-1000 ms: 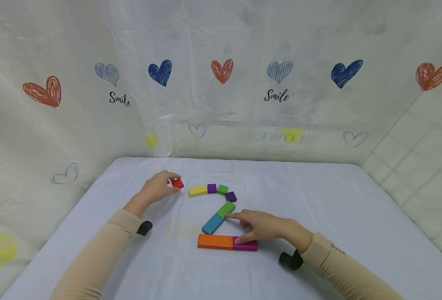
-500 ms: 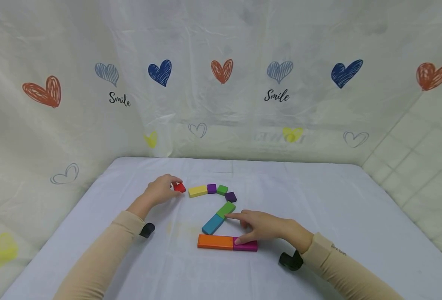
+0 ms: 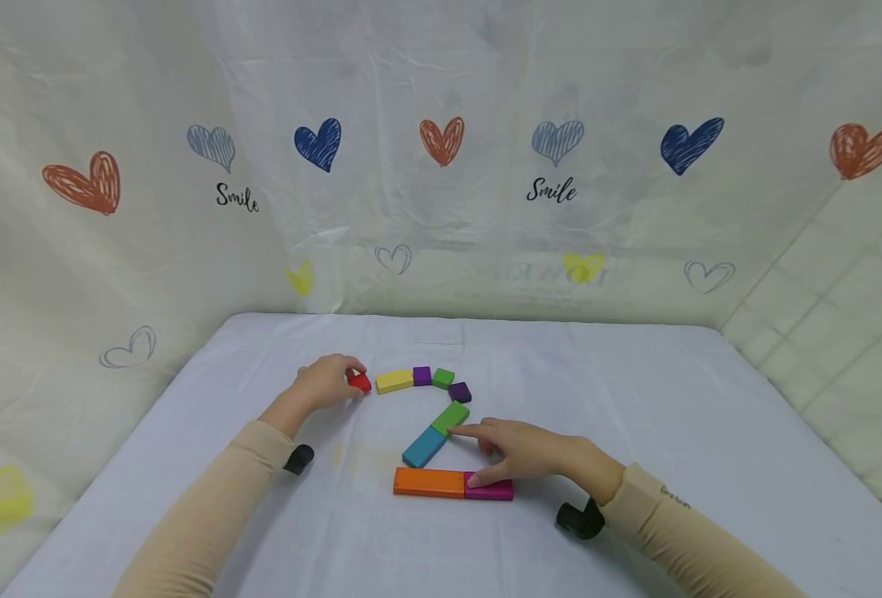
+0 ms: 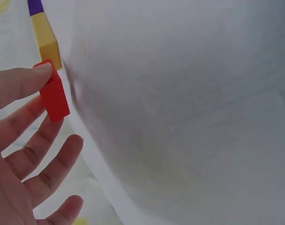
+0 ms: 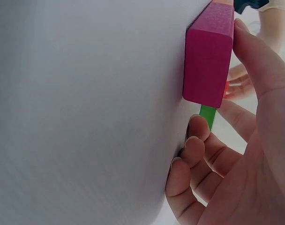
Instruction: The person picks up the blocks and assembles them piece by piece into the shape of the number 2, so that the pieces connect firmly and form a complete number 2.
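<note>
My left hand (image 3: 324, 382) pinches a small red block (image 3: 360, 383) between thumb and fingers, just left of the yellow block (image 3: 394, 381). In the left wrist view the thumb lies on top of the red block (image 4: 54, 93), with the other fingers spread below. My right hand (image 3: 525, 450) rests over the line of blocks. Its thumb lies on the magenta block (image 3: 490, 489), and its straight index finger reaches the light green block (image 3: 452, 416). Behind the magenta block (image 5: 208, 61), in the right wrist view, the remaining fingers curl against the cloth.
The blocks form a shape like a 2. A purple block (image 3: 422, 376), a green block (image 3: 443, 378) and a dark purple block (image 3: 459, 392) curve right from the yellow one. A blue block (image 3: 423, 448) slants above an orange block (image 3: 429, 482). White cloth (image 3: 598, 374) covers the table.
My left hand has brought the red block slightly right and toward me, closer to the yellow block's left end. The right hand and the other blocks have stayed in place.
</note>
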